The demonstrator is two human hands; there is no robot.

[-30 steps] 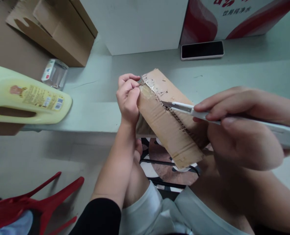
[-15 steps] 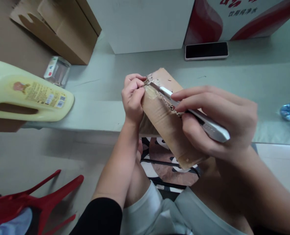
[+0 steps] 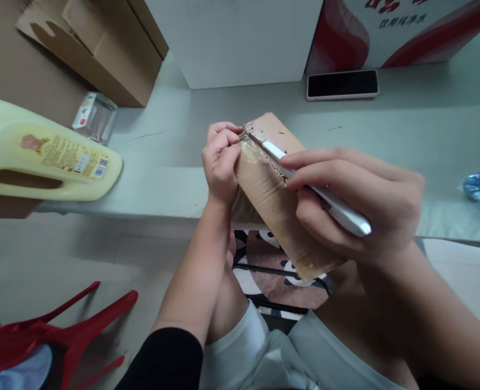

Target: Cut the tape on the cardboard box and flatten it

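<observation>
A pale green table [image 3: 406,130] spans the view. Over its near edge, a taped cardboard box [image 3: 264,189] is held tilted. The right hand [image 3: 357,206] is closed around a white utility knife [image 3: 324,197], blade at the box's far taped corner. The left hand [image 3: 219,162] pinches that same corner. Since a second ago, the knife has slid up the seam. Open tabletop lies to the right.
</observation>
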